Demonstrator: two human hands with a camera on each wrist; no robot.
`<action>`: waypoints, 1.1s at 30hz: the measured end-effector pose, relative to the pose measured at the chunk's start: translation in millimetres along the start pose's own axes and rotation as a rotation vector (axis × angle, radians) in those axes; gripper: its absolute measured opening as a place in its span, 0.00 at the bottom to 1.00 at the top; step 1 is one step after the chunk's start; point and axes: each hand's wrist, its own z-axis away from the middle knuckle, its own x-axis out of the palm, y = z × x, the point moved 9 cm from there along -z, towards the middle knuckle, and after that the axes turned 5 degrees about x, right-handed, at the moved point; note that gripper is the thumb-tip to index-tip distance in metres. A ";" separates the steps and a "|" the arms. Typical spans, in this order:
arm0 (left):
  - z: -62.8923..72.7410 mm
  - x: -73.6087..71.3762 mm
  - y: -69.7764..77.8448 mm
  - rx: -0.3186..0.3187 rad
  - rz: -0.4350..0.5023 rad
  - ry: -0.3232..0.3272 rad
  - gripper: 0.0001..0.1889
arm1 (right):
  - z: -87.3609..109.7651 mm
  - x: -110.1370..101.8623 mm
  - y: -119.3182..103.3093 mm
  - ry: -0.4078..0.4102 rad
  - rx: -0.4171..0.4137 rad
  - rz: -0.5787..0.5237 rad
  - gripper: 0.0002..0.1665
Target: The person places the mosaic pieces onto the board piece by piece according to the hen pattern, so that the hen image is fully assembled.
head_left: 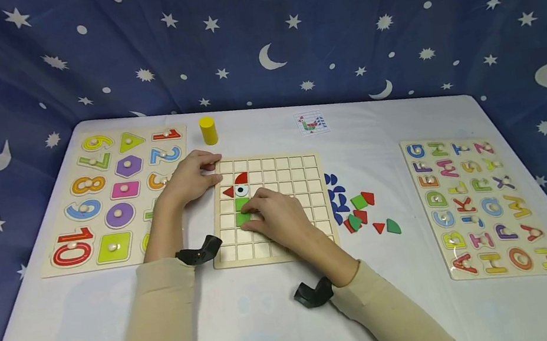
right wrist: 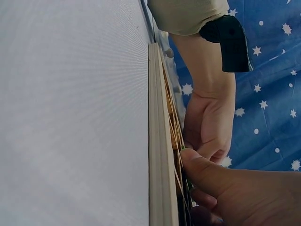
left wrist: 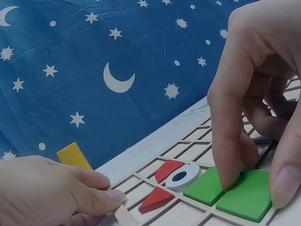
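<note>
A wooden grid board (head_left: 300,190) lies on the white table. My left hand (head_left: 192,178) holds its upper left edge between thumb and fingers. My right hand (head_left: 283,216) reaches over the board and pinches a green square tile (left wrist: 247,193) by its sides, index finger at one edge and thumb at the other. That tile sits beside another green square (left wrist: 204,187). Above them on the grid are a white eye disc (head_left: 241,190) with a black dot, a red quarter-circle (head_left: 241,178) and a red triangle (head_left: 228,192). The right fingers hide part of the lower squares.
Blue half-rounds (head_left: 337,190) and loose red and green tiles (head_left: 359,201) lie right of the board. A pattern card (head_left: 312,122) and a yellow cylinder (head_left: 209,130) stand behind. A number puzzle (head_left: 113,208) lies left, an alphabet puzzle (head_left: 478,209) right.
</note>
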 end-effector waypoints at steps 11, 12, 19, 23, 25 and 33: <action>-0.6 -0.7 0.3 0.000 0.005 0.001 0.25 | -0.4 0.3 -1.2 -0.012 -0.003 0.028 0.18; -0.7 -0.5 0.3 0.002 0.006 0.002 0.25 | -0.2 0.0 -1.3 -0.015 -0.005 0.033 0.18; 0.9 1.3 1.6 0.003 0.016 0.001 0.25 | 0.3 -17.6 6.9 -0.079 -0.028 -0.030 0.15; 2.0 1.9 0.3 -0.006 0.029 0.003 0.25 | 3.0 -33.1 24.4 -0.209 -0.060 -0.107 0.17; 1.9 1.6 0.3 -0.007 0.031 0.005 0.25 | 6.2 -41.3 40.6 -0.284 -0.046 -0.142 0.19; -0.8 2.6 0.3 -0.004 0.034 0.009 0.25 | 36.1 -56.6 131.9 -0.544 0.282 -0.212 0.16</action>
